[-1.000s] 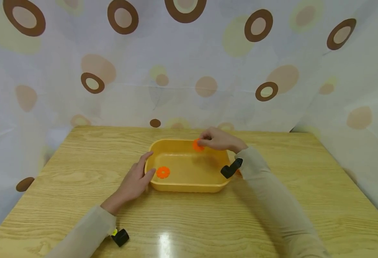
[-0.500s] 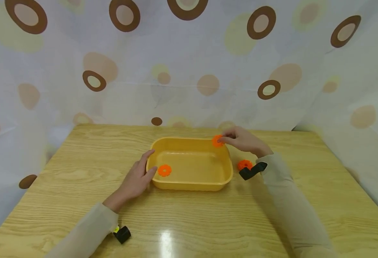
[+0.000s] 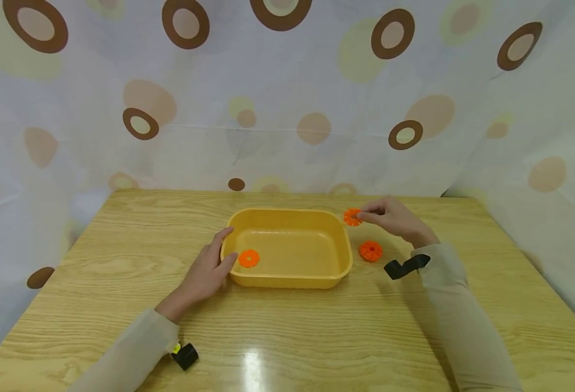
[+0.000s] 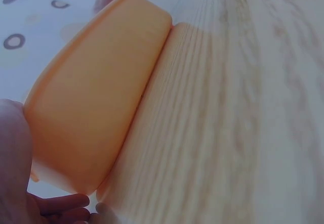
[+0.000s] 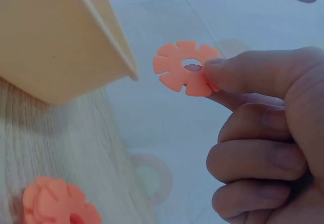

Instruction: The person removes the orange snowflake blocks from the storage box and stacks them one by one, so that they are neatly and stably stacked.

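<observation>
My left hand (image 3: 203, 275) holds the left end of a yellow plastic basin (image 3: 287, 282), thumb over the rim and other fingers against the outer wall. Inside, at the left, lies an orange notched disc (image 3: 249, 258). Just beyond the basin's right rim, my right hand (image 3: 396, 219) pinches another interlocking disc (image 3: 352, 217) between thumb and index finger, raised above the table. In the right wrist view, this disc (image 5: 172, 72) shows a centre hole and slots around its edge; the remaining fingers are curled. A small stack of such discs (image 3: 371, 251) rests right of the basin.
The wooden table (image 3: 287, 337) ends at the back against a hanging white cloth (image 3: 277, 158) with brown and beige circles. Each wrist carries a black camera, one of them the left wrist camera (image 3: 185, 356).
My right hand has carried its disc rightward, from over the basin to outside its right rim. The stack, partly covered before, shows fully. My left hand stays on the basin.
</observation>
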Action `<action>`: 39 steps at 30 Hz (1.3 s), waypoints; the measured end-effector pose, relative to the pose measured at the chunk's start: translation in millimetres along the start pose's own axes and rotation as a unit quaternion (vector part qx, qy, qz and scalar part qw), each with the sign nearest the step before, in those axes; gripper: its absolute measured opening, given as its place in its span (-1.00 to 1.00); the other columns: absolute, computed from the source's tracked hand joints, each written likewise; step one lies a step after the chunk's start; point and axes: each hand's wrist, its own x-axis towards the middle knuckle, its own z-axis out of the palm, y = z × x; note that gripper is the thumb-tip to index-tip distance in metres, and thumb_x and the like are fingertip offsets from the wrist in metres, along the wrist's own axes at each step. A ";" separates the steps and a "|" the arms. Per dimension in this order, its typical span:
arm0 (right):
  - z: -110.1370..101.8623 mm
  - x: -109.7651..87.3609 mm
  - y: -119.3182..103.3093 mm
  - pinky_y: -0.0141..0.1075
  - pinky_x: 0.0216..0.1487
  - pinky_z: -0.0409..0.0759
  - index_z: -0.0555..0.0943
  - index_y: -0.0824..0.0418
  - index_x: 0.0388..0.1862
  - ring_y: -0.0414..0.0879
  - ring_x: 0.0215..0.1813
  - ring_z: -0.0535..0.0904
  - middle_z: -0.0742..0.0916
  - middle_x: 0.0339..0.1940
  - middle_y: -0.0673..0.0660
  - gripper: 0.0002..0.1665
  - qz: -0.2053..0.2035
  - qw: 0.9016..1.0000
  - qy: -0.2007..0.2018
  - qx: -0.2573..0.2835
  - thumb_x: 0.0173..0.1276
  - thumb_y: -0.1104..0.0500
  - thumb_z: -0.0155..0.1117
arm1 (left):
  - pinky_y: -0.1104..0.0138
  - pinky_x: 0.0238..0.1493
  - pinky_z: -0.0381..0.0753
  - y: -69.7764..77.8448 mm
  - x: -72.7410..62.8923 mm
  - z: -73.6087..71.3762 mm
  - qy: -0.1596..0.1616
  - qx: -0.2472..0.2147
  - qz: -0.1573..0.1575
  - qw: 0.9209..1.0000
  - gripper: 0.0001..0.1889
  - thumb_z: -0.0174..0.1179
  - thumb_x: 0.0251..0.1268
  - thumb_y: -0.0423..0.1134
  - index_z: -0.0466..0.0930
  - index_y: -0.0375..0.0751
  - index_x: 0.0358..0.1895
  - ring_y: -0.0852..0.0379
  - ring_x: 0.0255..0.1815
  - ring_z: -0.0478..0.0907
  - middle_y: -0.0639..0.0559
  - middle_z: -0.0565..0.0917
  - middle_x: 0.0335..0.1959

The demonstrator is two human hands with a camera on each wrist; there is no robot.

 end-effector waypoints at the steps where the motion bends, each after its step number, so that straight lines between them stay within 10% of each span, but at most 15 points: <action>1: -0.5 -2.2 1.9 -0.20 0.01 0.44 0.71 0.30 -0.07 -0.26 -0.27 0.50 0.75 -0.20 0.16 -0.68 0.002 1.000 0.001 -0.001 0.45 0.11 0.16 | -0.08 0.19 0.38 -0.1 0.0 0.1 -0.001 -0.001 -0.001 1.000 -0.40 -0.05 0.48 -0.15 0.01 -0.20 0.48 -0.19 0.09 0.40 -0.37 0.41 0.24; 13: -0.3 -20.5 25.2 -0.17 0.05 0.51 0.75 0.28 -0.20 0.11 -0.08 0.62 0.76 -0.18 0.19 -0.72 0.028 1.000 -0.002 0.007 0.38 0.10 0.24 | -0.14 0.26 0.31 0.3 -1.1 -1.1 -0.002 -0.003 -0.008 1.000 -0.41 -0.08 0.50 -0.12 0.01 -0.16 0.49 -0.22 0.20 0.37 -0.36 0.35 0.31; 39: -5.0 -31.4 52.3 -0.33 -0.37 0.22 0.57 0.41 -0.42 -0.22 -0.54 0.20 0.37 -0.64 -0.04 -0.62 0.098 0.991 -0.087 0.018 0.36 0.07 0.25 | -0.18 0.26 0.28 0.0 -0.3 0.7 0.002 -0.002 0.006 1.000 -0.42 -0.09 0.50 -0.13 0.03 -0.19 0.48 -0.28 0.23 0.36 -0.38 0.36 0.32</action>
